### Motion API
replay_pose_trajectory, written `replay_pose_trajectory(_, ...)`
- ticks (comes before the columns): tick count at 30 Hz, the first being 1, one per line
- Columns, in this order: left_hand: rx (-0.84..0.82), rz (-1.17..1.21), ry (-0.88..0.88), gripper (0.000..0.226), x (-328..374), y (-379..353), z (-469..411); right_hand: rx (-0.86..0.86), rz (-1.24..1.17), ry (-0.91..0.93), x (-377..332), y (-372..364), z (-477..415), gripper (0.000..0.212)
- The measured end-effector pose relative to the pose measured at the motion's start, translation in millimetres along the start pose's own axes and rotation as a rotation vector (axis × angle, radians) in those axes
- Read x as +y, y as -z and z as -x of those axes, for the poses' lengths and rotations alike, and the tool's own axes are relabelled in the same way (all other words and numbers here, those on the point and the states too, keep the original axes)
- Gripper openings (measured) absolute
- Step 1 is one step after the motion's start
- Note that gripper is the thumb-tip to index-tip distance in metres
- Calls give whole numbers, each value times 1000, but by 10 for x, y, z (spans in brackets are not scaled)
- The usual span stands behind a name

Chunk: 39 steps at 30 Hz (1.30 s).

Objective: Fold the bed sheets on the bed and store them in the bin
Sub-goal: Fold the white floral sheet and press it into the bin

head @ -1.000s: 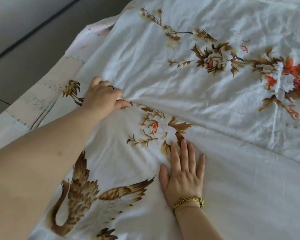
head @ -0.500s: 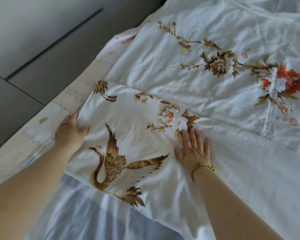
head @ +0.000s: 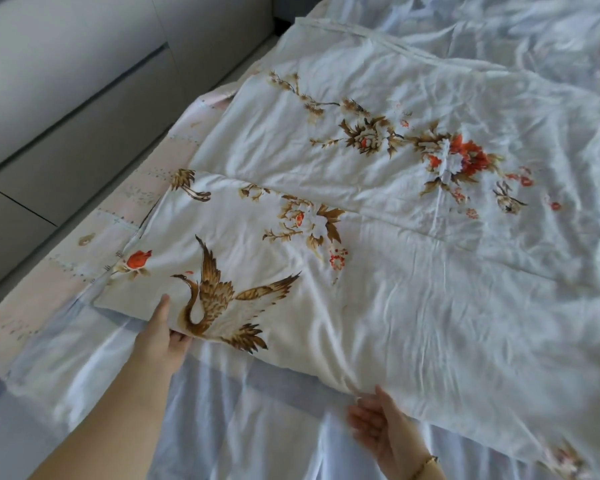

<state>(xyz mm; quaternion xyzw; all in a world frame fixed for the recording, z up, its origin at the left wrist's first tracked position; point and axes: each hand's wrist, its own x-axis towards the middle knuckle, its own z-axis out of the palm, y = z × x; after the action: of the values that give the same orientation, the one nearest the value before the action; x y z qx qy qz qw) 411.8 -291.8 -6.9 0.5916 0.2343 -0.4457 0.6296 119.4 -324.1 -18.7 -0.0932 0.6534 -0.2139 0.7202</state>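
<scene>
A white bed sheet printed with brown cranes and orange flowers lies spread over the bed, its left part folded over into a band. My left hand pinches the sheet's near edge beside the crane print, thumb on top and fingers underneath. My right hand is palm-up at the near edge further right, fingers curled under the hem. No bin is in view.
A plain pale-blue under sheet covers the mattress in front of me. A pink patterned mattress border runs along the left. Grey cabinet fronts stand close beside the bed on the left. More rumpled bedding lies at the far right.
Both hands left the top of the sheet and drew back to its near edge. The left now pinches the edge; the right went from flat on the cloth to under the hem.
</scene>
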Motion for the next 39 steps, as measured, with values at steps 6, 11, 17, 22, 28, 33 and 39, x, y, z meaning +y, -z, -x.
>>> replay_pose_trajectory(6, -117, -30, 7, 29, 231, -93, -94, 74, -411, 156, -248, 366, -90, 55)
replay_pose_trajectory(11, -148, -53, -98, 34, 243, -71, -63, 196, -648, 203, -427, 403, -55, 24)
replay_pose_trajectory(17, -137, -138, -189, 35, 323, 17, -147, 247, -336, 144, -401, 539, -26, 25)
replay_pose_trajectory(22, -97, -119, -218, 38, 364, 287, -215, 246, -343, 221, -233, 614, 188, 14)
replay_pose_trajectory(28, -55, -134, -244, 43, 490, 425, -46, 264, -431, 259, -110, 651, 484, 7)
replay_pose_trajectory(33, -76, -133, -267, 32, 549, 632, 334, 263, -421, 319, 14, 715, 914, 16)
replay_pose_trajectory(39, -76, -13, -243, 45, 514, 1100, 745, 245, -374, 336, 395, 911, 1292, 30)
